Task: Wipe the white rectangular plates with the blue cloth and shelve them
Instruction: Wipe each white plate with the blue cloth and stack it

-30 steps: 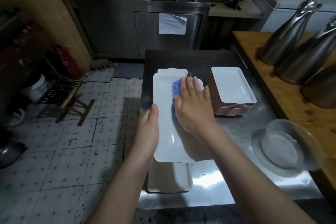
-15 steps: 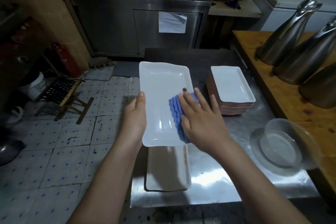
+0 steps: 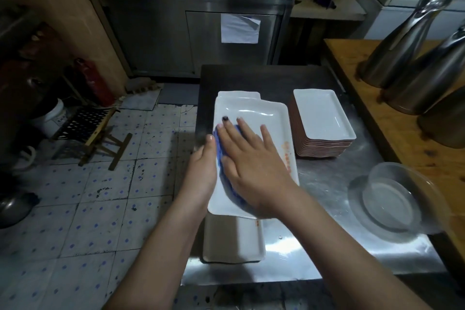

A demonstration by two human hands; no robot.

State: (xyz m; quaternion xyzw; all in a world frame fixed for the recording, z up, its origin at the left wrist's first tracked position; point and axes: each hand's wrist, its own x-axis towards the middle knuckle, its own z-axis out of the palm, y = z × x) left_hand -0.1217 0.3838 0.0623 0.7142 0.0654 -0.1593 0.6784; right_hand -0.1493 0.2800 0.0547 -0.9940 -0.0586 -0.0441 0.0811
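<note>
I hold a long white rectangular plate [image 3: 254,116] over the steel table, my left hand [image 3: 202,171] gripping its left edge. My right hand [image 3: 251,161] lies flat on the plate and presses the blue cloth [image 3: 222,158] onto its left half; most of the cloth is hidden under the palm. Red lettering shows along the plate's right rim. Under the held plate lie more white plates [image 3: 234,241], one end showing near me and another end [image 3: 237,94] at the far side. A tall stack of smaller white rectangular plates [image 3: 323,118] stands to the right.
The steel table [image 3: 327,178] carries clear glass bowls [image 3: 395,199] at the right. A wooden counter [image 3: 392,118] with steel jugs [image 3: 402,43] runs along the right edge. Tiled floor with a folding stool [image 3: 93,128] lies to the left, a steel cabinet [image 3: 196,35] beyond.
The plate came down from its tilted, lifted pose to lie flatter over the table. My right hand slid the cloth from the plate's right side to its left half.
</note>
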